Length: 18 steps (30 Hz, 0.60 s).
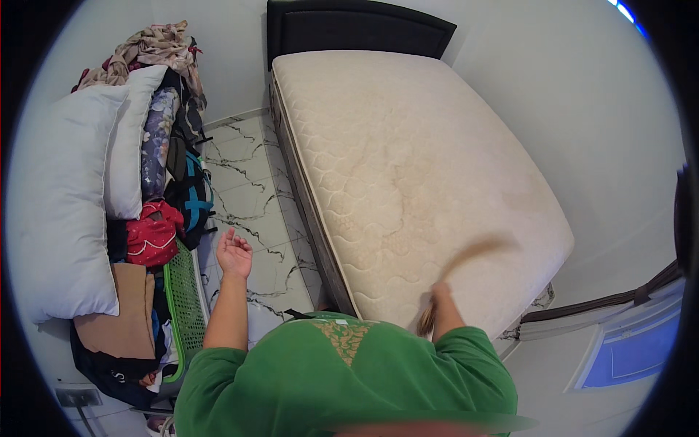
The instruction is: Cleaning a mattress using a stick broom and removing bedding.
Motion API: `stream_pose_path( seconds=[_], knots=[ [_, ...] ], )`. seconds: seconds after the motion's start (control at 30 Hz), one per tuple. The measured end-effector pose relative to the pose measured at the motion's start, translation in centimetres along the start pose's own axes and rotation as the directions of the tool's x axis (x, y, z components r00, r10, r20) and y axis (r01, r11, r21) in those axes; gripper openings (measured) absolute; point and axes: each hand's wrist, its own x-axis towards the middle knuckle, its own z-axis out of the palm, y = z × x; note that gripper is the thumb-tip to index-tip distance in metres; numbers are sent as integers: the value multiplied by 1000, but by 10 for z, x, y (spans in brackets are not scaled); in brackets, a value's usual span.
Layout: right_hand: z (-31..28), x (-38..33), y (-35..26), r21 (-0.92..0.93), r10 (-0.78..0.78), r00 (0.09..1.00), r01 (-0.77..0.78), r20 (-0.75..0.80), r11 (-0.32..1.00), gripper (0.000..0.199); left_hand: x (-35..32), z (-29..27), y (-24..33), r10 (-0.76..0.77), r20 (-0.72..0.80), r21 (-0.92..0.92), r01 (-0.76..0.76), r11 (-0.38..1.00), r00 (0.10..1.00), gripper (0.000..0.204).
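Note:
A cream quilted mattress (349,167), stained and worn in its middle, lies bare on the bed. Over its near part my right hand (441,293) is closed round a brown stick broom (477,249). The broom's far end is smeared by motion and sweeps toward the right, low over the mattress; whether it touches cannot be told. Its other end shows below my fist. My left hand (234,253) hangs over the floor left of the bed, palm up, fingers apart and slightly curled, holding nothing.
A dark headboard (357,28) stands at the far end. Left of the marble-patterned floor (244,175) are piled white pillows (69,197), folded cloths (120,320), a black and blue bag (193,193) and a green basket (186,306). Walls rise behind and to the right.

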Motion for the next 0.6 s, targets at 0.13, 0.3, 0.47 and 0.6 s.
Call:
stream_pose_path(
  seconds=[0.13, 0.3, 0.47, 0.6],
  knots=[
    [-2, -74, -64, -386, -460, 829, 557, 319, 736, 26, 12, -10, -15, 12, -91, -16, -13, 1000, 996, 21],
    [-106, -47, -58, -507, -441, 890, 435, 117, 744, 24, 14, 1, -29, 13, -90, 5, -12, 1000, 996, 20],
    [-14, 76, 60, -269, 76, 997, -82, -31, 960, 26, 26, 9, -51, -82, -49, 11, 82, 997, 995, 20],
    [-4, -65, -36, -402, -376, 844, 518, 381, 755, 30, 24, 1, -51, -53, -99, 8, 54, 999, 994, 21]
  ],
)
